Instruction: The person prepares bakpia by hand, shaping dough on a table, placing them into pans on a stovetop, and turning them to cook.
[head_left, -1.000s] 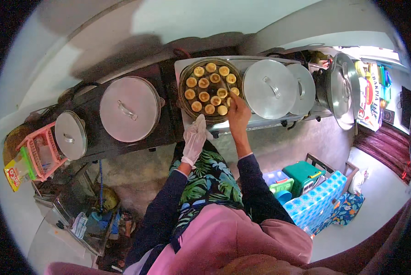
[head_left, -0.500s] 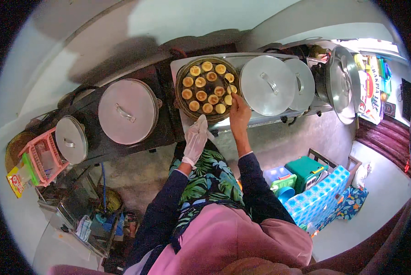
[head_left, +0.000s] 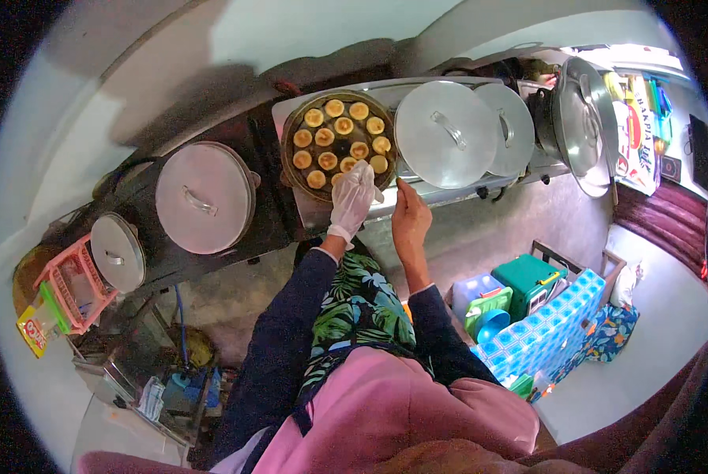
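Observation:
A round dark pan [head_left: 297, 178] sits on the stove, with several small round browned cakes [head_left: 324, 137] spread over it. My left hand [head_left: 354, 199], in a thin see-through glove, reaches over the pan's front edge. Its fingers are drawn together among the nearest cakes, and whatever lies between them is hidden. Beside it, just off the pan's front right edge, is my bare right hand [head_left: 411, 225]. Its fingertips are pinched together; any thin thing in them is too small to tell.
Right of the pan are a large round lid [head_left: 441, 150], a second lid [head_left: 508, 150] and a big metal pot [head_left: 583, 134]. More lidded pans [head_left: 200, 213] stand left. A pink basket [head_left: 81, 276] hangs near the left end. Below right are a green box [head_left: 527, 280] and a blue-checked panel [head_left: 539, 332].
My right hand has drawn back from the cakes at the pan's right side toward its front edge. My left hand has moved up and right, over the front cakes. The view has shifted slightly.

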Action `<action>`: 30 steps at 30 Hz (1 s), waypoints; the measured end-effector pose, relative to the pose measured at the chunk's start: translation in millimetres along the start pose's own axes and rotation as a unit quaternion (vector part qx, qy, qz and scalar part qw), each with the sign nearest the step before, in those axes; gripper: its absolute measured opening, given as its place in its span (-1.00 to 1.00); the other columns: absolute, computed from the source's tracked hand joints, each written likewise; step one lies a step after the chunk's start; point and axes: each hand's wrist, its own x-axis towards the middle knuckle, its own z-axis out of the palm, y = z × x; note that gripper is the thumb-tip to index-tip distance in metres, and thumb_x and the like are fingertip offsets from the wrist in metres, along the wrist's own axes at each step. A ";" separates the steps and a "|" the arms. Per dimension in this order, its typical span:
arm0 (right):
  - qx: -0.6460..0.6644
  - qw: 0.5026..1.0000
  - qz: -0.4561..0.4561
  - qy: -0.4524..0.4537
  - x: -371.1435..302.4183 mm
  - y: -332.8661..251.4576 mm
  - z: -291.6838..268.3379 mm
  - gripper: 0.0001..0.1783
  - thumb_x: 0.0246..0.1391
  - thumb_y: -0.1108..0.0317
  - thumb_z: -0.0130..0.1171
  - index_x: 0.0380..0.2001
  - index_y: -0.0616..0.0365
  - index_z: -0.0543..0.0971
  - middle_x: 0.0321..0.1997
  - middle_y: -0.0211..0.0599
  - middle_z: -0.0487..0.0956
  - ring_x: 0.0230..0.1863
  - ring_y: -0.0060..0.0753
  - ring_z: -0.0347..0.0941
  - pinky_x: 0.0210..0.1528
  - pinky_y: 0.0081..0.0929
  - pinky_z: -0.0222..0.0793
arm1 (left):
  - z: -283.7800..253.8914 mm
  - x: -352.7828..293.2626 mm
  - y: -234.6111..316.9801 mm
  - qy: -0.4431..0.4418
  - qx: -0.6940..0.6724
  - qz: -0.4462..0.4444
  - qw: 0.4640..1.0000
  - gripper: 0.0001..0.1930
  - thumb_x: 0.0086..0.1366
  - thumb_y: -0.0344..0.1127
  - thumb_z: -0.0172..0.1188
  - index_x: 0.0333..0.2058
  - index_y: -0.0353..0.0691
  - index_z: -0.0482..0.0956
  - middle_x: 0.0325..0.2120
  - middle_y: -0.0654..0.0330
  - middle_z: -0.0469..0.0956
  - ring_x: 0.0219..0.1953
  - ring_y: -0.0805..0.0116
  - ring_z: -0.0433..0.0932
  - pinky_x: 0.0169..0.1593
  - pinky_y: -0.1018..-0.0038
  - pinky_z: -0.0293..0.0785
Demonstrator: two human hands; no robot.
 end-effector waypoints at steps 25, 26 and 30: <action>0.093 0.993 0.031 -0.067 15.9 -25.3 16.4 -0.75 0.17 0.42 0.15 -0.08 0.12 0.62 -0.24 -0.07 0.65 -0.27 -0.02 0.60 -0.24 -0.23 0.48 | 0.8 32.0 -49.3 0.006 0.117 0.001 0.993 -0.69 0.29 -0.34 0.03 -0.01 -0.27 0.49 -0.17 0.04 0.58 -0.11 0.05 0.55 -0.07 0.22 0.45; 0.104 0.993 0.029 -0.055 12.6 -21.8 10.8 -0.76 0.18 0.43 0.14 -0.08 0.12 0.62 -0.24 -0.06 0.65 -0.27 -0.02 0.60 -0.24 -0.25 0.48 | 3.4 29.4 -52.8 0.018 0.131 0.012 0.991 -0.70 0.29 -0.34 0.03 -0.02 -0.27 0.49 -0.17 0.05 0.57 -0.12 0.05 0.55 -0.07 0.21 0.44; 0.126 0.991 0.039 -0.009 -2.4 -5.2 -9.6 -0.76 0.22 0.42 0.11 -0.07 0.12 0.62 -0.29 -0.02 0.64 -0.33 -0.08 0.61 -0.30 -0.27 0.47 | 14.1 10.4 -57.0 0.057 0.230 0.157 0.959 -0.67 0.32 -0.33 0.01 0.02 -0.27 0.47 -0.15 0.05 0.57 -0.09 0.08 0.55 -0.05 0.20 0.43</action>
